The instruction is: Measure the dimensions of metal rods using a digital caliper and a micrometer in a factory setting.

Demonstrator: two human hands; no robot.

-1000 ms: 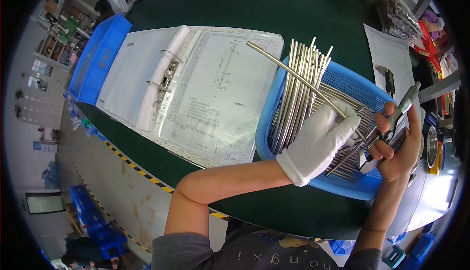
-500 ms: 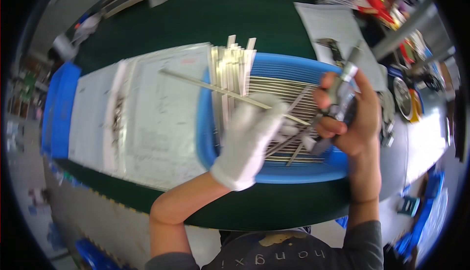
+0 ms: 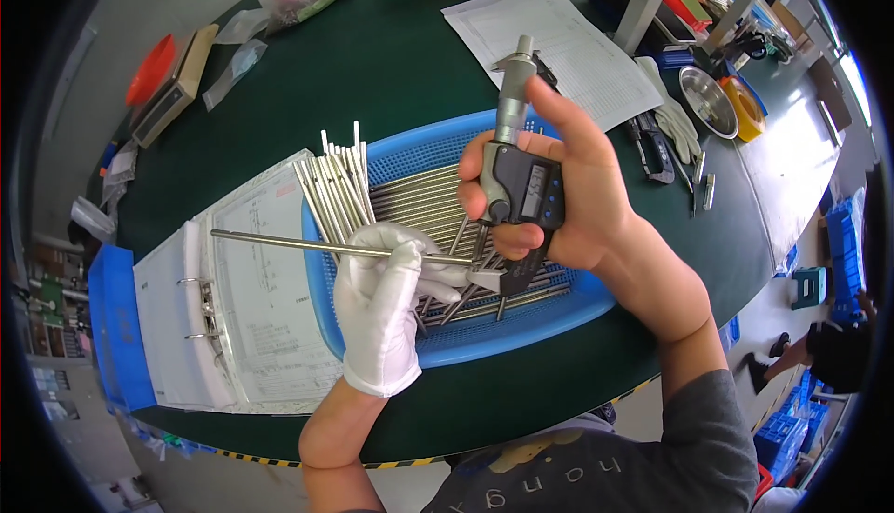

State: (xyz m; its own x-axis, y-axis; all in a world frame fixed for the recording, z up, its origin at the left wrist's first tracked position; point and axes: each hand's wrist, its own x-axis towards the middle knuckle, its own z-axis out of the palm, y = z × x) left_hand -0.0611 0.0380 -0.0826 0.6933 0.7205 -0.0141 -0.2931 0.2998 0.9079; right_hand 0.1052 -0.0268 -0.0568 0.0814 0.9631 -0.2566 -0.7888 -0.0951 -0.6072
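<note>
My left hand (image 3: pixel 380 313), in a white glove, is closed around a thin metal rod (image 3: pixel 270 239). The rod lies almost level, its long free end pointing left. My bare right hand (image 3: pixel 596 192) grips a digital micrometer (image 3: pixel 501 182) with a grey barrel and a small display. The rod's right end is at the micrometer's jaws; whether they touch it I cannot tell. Under both hands is a blue plastic basket (image 3: pixel 466 353) with many metal rods (image 3: pixel 419 198) lying in it. A bundle of rods (image 3: pixel 335 187) leans up over its left end.
Left of the basket lies an open ring binder (image 3: pixel 265 327) with sheets, beside a blue bin (image 3: pixel 121 327). Paper (image 3: pixel 596 71) covers the table behind the micrometer. A caliper (image 3: pixel 655 150), pale gloves (image 3: pixel 672 117) and a steel bowl (image 3: pixel 708 101) lie to the right. Another person (image 3: pixel 833 355) is at far right.
The view has shifted, showing more of the table's right side. Rod and micrometer remain in my hands; the rod now lies more level, and the micrometer's display faces me.
</note>
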